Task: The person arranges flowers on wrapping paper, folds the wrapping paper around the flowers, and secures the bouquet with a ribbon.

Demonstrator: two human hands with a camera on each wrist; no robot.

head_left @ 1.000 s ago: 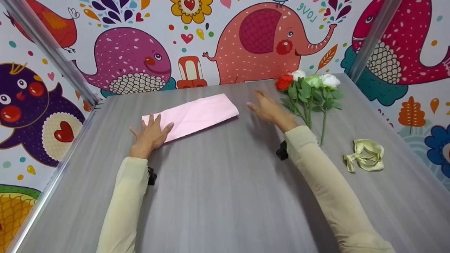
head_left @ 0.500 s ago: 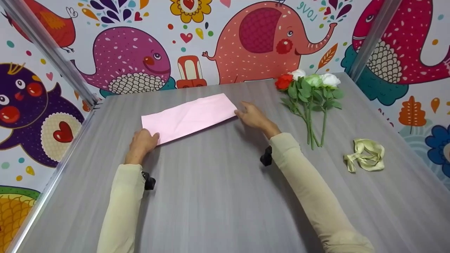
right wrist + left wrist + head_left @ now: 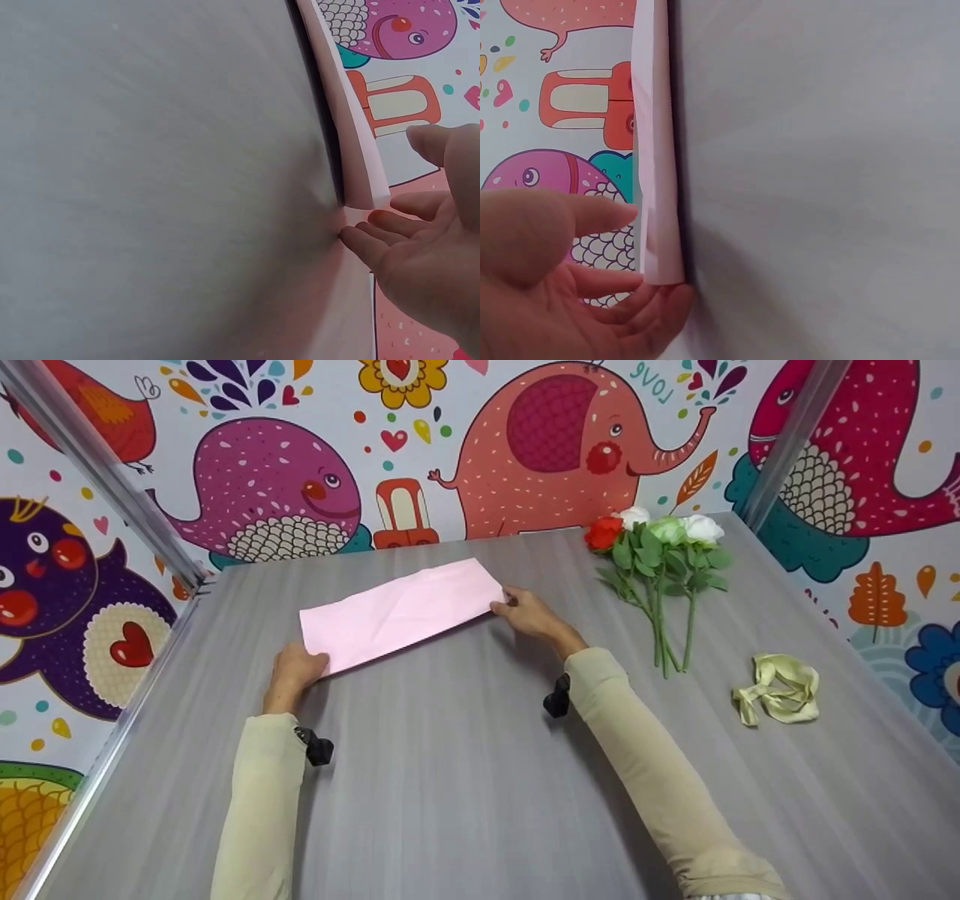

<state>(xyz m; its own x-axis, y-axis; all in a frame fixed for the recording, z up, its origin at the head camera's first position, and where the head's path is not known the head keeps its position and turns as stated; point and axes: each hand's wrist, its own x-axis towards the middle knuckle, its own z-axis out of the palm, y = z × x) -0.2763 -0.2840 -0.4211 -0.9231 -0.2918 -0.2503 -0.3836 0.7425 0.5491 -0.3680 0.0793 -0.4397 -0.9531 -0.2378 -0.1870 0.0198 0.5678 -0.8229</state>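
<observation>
A long folded sheet of pink paper (image 3: 405, 611) lies aslant on the grey table (image 3: 450, 780) in the head view. My left hand (image 3: 295, 673) holds its left end, thumb over the near corner. At the opposite end my right hand (image 3: 536, 619) grips the right corner between thumb and fingers. The left wrist view has the pink paper (image 3: 656, 150) edge-on, with the fingers of my left hand (image 3: 585, 285) around its lower end. Over in the right wrist view, my right hand (image 3: 427, 240) has its fingertips right at the end of the pink paper (image 3: 351, 120).
Artificial flowers (image 3: 649, 555) with red, white and pale green heads lie at the back right, stems toward me. Nearer, on the right, is a loosely coiled pale green satin ribbon (image 3: 802, 709). A wall with cartoon animals (image 3: 555, 502) borders the table at the back.
My right hand has come left from beside the flowers to the paper's right end. My left hand has slid from lying flat on the paper down to its near left corner.
</observation>
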